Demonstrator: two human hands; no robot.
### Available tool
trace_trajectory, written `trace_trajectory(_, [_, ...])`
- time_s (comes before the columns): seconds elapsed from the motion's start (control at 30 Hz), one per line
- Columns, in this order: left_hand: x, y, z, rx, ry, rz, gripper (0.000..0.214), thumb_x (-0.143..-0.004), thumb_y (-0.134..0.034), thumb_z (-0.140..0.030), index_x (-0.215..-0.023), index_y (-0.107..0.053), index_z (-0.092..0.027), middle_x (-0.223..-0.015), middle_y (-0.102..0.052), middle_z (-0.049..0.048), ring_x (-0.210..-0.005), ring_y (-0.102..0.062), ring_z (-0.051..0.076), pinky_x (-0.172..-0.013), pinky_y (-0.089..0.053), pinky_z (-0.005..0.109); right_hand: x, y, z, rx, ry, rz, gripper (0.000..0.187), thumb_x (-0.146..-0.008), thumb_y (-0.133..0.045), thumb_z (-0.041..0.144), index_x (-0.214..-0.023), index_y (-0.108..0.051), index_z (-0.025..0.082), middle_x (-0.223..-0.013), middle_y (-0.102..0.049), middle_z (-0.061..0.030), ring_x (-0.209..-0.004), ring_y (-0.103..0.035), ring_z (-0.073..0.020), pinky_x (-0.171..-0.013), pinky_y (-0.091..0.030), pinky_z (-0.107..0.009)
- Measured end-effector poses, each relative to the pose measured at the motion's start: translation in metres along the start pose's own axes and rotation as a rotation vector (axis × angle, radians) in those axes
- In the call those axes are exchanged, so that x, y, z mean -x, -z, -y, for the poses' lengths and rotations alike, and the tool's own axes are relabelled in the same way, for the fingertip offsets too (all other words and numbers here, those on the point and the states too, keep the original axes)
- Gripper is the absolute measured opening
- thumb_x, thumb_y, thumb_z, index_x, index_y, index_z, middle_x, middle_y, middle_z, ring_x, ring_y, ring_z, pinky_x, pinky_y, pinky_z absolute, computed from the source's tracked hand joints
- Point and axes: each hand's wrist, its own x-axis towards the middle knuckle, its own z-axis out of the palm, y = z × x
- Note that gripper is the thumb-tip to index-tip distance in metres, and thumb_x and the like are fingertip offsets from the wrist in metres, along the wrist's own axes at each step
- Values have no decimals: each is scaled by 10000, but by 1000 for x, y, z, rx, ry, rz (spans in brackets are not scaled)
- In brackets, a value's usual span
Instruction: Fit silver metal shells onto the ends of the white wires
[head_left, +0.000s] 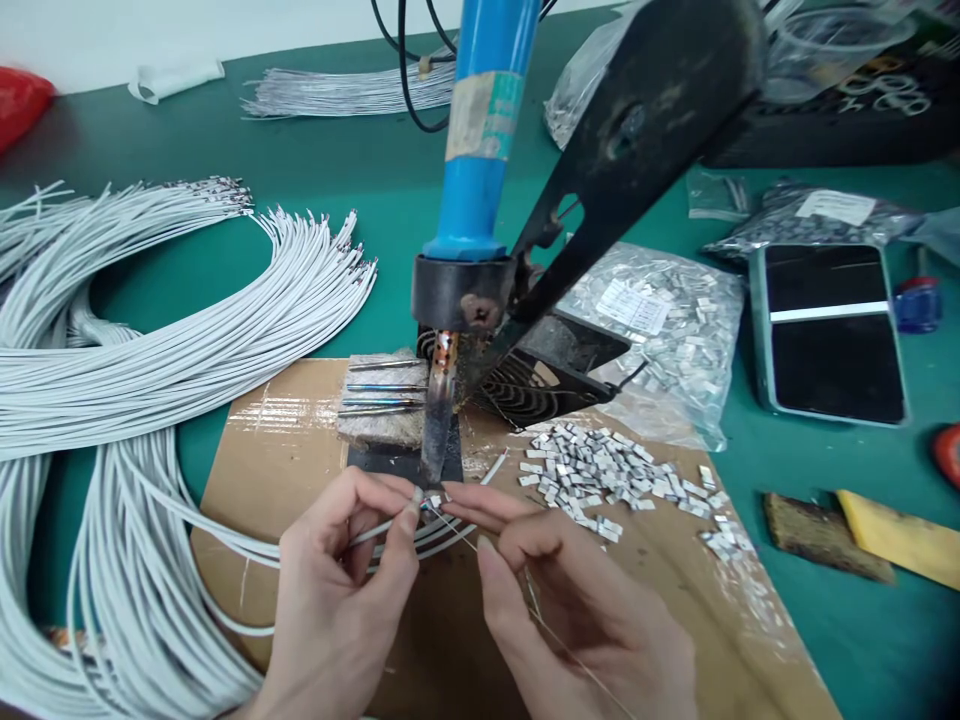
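Observation:
My left hand (337,590) pinches the end of a white cable (371,534) between thumb and fingers. A small silvery metal piece (431,502) sits at that cable end, right under the soldering iron's tip (435,445). In my right hand (585,600) is a thin solder wire (574,655), which trails down past the palm. Its upper end runs to the metal piece, where the right fingertips are close to it too. Whether the iron's tip touches the metal is hard to see. The blue-handled soldering iron (480,190) hangs tip down in a black stand (637,130).
Loose small metal pieces (600,470) lie on the cardboard (262,420), with a bag of similar ones (675,340) behind. Bundled white cables (187,370) fill the left side. A grey pad (382,425) with metal rods lies by the iron. A phone (829,335) rests at right.

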Motion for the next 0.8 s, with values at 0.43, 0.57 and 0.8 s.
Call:
trace_trajectory(0.43, [-17,9,2,42,-108,133,150,-798,-751,-79,-709,-689,-184,-767,-718,-17,-667,-714,92,-587,-524,100,-7,-1,4,-63,-70,-2,222,-924,-633,157,-731,-594,259,-1137,-816,-28,-1091,-780,-198,-940,-608,-260])
trace_trajectory(0.57, [-18,11,4,51,-105,161,165,-876,-704,-94,-747,-688,-196,-820,-718,-25,-713,-718,73,-642,-526,85,-8,-1,7,-46,-65,11,222,-933,-627,156,-739,-584,254,-1154,-811,-54,-1078,-784,-210,-935,-618,-285])
trace_trajectory(0.8, [-18,11,1,87,-113,142,166,-870,-717,-90,-746,-691,-197,-804,-720,-27,-692,-705,72,-633,-526,87,-6,-4,8,-80,-68,-5,228,-957,-623,166,-750,-579,250,-1179,-801,-46,-1092,-784,-205,-912,-634,-262])
